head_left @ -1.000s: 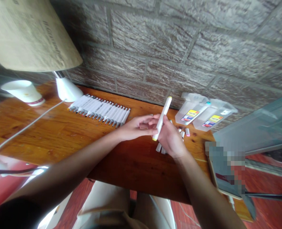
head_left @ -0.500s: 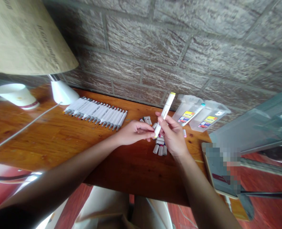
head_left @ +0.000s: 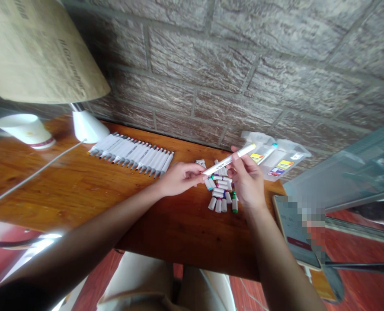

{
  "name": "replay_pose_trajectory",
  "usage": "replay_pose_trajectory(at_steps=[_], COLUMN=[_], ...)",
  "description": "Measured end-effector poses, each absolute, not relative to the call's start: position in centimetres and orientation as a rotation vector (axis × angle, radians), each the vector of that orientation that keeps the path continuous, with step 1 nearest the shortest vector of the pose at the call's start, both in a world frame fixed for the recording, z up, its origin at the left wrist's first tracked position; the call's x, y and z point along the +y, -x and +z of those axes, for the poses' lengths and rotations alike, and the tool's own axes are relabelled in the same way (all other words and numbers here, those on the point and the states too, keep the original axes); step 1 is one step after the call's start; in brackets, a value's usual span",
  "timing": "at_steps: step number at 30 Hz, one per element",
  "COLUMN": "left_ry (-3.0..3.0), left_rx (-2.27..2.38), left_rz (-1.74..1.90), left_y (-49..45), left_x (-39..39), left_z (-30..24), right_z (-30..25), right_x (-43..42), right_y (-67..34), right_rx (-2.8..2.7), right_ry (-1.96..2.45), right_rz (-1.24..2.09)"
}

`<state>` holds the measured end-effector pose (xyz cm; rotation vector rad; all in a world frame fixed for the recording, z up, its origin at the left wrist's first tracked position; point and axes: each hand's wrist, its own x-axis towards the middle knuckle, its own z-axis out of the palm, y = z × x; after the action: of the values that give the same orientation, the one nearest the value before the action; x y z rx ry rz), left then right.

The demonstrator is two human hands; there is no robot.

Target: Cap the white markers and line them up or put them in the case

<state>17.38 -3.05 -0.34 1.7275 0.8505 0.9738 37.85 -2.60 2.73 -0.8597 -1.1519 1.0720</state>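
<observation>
A white marker (head_left: 221, 166) with a yellow end slants up to the right between my hands. My right hand (head_left: 249, 179) grips it near the yellow upper end, thumb on top. The lower end is pinched between the thumb and fingers of my left hand (head_left: 182, 179). Beneath and between the hands lies a pile of loose marker caps (head_left: 218, 192), grey-white with coloured ends, partly hidden by my right hand. To the left, several uncapped white markers (head_left: 134, 152) lie side by side in a slanting row, tips towards me.
Two clear plastic containers (head_left: 292, 152) stand by the brick wall, with a blue-ended marker (head_left: 267, 154) leaning between them. At the right edge of the wooden table (head_left: 179, 229) lies a tablet (head_left: 296, 233). A lamp (head_left: 90, 125), its cord and a paper cup (head_left: 26, 129) are at left.
The marker has tipped from steep to a flatter slant, its yellow end swinging right and down. My right hand has moved right, showing more of the cap pile; my left hand has barely moved.
</observation>
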Motion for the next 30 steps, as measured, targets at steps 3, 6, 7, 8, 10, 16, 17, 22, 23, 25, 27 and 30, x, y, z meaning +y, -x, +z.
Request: replay_pose_trajectory(at_steps=[3, 6, 7, 8, 10, 16, 17, 22, 23, 25, 27, 30], left_ry=[-1.752, -1.76, -1.758, -1.757, -1.762, -1.864, -1.897, -2.102, -2.125, -2.139, -2.133, -2.159], left_rx=[0.888, 0.927, 0.934, 0.937, 0.935, 0.961, 0.972, 1.025, 1.037, 1.064, 1.081, 1.098], left_rz=[0.99, 1.02, 1.025, 1.028, 1.027, 1.005, 1.005, 1.015, 1.02, 1.038, 1.059, 1.071], left_y=[-17.3, -17.2, -17.2, -17.2, -17.2, -17.1, -17.0, -16.4, -16.2, -15.9, -15.7, -15.6], left_x=[-3.0, -2.9, -2.9, -2.9, -3.0, -3.0, -2.9, -2.6, -2.5, -2.4, -2.2, -2.2], left_z=[-0.3, -0.3, -0.3, -0.2, -0.1, -0.1, -0.1, -0.3, -0.3, -0.3, -0.4, -0.6], right_z=[2.8, 3.0, 3.1, 3.1, 3.3, 3.9, 4.0, 5.4, 6.0, 7.8, 10.1, 13.5], right_x=[-2.6, -2.8, -2.9, -2.9, -2.9, -3.0, -3.0, -2.6, -2.3, -1.6, -0.8, 0.7], right_y=[-37.7, -37.5, -37.4, -37.4, -37.4, -38.1, -38.3, -39.8, -40.2, -40.8, -41.4, -42.4], right_rx=[-1.14, -1.139, -1.142, -1.145, -1.152, -1.101, -1.097, -1.064, -1.06, -1.045, -1.062, -1.041], right_ry=[0.865, 0.867, 0.871, 0.876, 0.891, 0.91, 0.915, 0.966, 0.985, 0.973, 0.904, 0.819], right_rz=[1.083, 1.084, 1.072, 1.055, 1.016, 0.825, 0.779, 0.5, 0.435, 0.3, 0.24, 0.129])
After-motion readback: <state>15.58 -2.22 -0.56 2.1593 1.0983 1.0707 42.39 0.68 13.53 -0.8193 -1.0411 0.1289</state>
